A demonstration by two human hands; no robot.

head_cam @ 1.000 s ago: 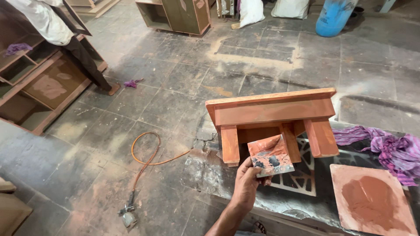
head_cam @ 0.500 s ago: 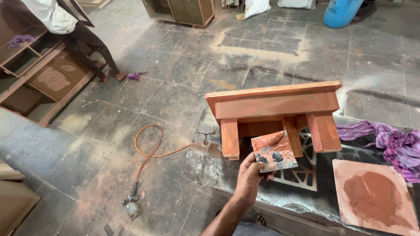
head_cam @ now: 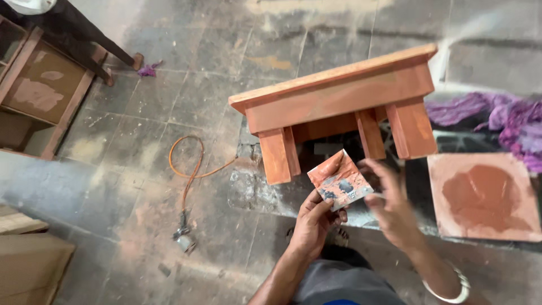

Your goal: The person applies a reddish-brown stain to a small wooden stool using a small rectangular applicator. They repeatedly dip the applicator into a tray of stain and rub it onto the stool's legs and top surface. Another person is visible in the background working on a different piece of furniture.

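Pinching a stained sandpaper sheet (head_cam: 340, 181) between both hands.

1 head-worn view, looking steeply down, close over both hands, floor beyond

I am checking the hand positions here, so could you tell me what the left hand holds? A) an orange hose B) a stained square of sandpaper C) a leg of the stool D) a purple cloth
B: the left hand pinches the stained square of sandpaper at its lower corner, below the wooden stool.
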